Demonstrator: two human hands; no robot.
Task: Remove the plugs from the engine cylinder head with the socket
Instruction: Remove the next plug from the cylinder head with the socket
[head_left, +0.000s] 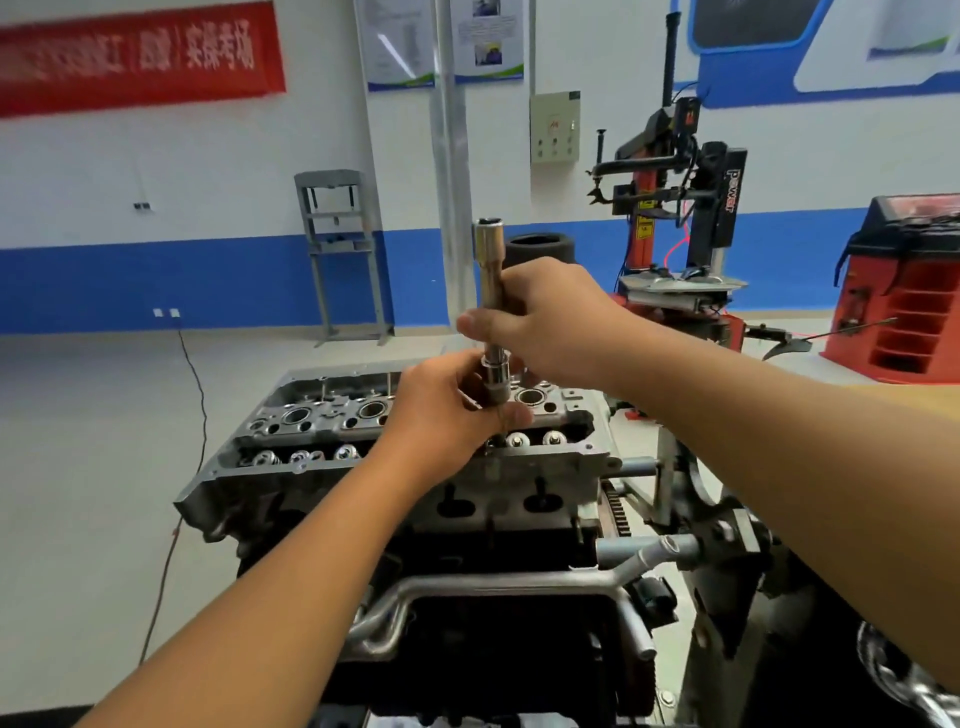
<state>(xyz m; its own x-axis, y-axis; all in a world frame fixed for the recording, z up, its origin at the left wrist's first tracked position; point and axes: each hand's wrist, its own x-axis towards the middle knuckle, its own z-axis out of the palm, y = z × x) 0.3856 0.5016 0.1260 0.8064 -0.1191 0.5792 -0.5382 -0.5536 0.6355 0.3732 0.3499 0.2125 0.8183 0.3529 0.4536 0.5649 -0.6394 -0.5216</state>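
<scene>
Both hands, left (447, 410) and right (540, 317), grip an upright socket (491, 291) above the cylinder head (322, 415); open floor (93, 415) lies left

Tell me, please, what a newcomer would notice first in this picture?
At the centre, the right hand and left hand grip an upright silver socket tool over the grey engine cylinder head. A red banner hangs on the wall at upper left, and a red and black tyre machine stands behind, to the right.
</scene>
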